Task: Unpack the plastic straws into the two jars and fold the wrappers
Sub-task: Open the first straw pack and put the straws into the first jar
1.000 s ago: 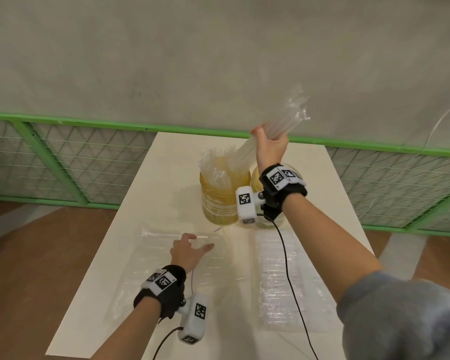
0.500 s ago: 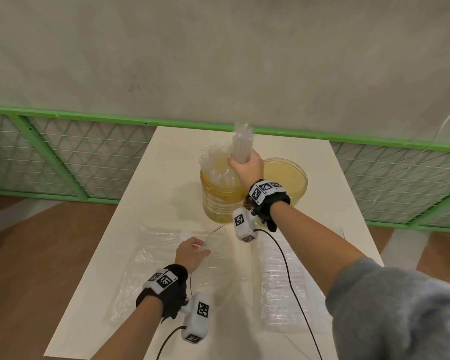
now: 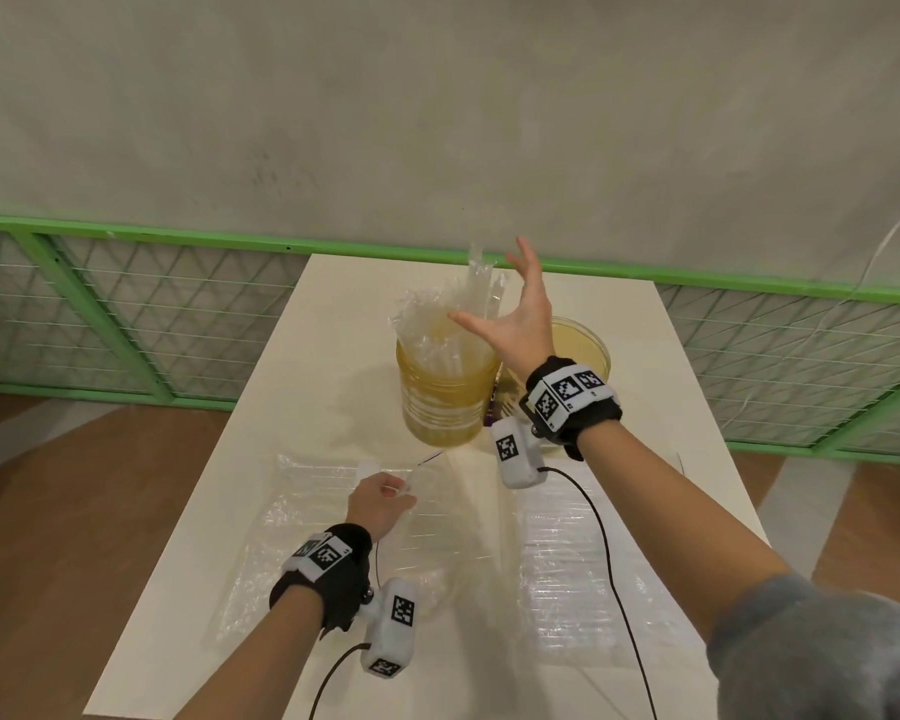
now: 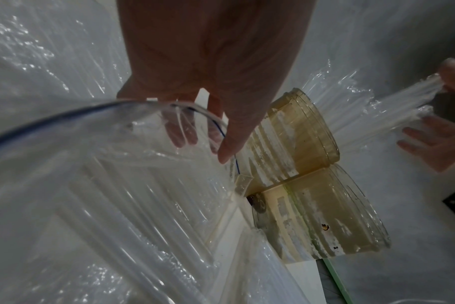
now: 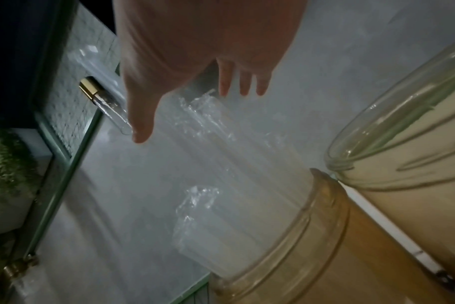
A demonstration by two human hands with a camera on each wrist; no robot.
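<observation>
Right hand (image 3: 520, 324) released straws (image 3: 455, 324) into left jar (image 3: 445, 402), fingers wide | left hand (image 3: 380, 504) pinches wrapper (image 3: 328, 511)

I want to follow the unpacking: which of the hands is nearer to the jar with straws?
Right. The right hand hangs open just above the jar; the left hand pinches the wrapper nearer the person.

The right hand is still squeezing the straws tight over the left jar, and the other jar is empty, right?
Not quite. The right hand is open, fingers spread, no longer gripping; the straws stand loose in the left jar. The head view shows it. The other jar does look empty.
</observation>
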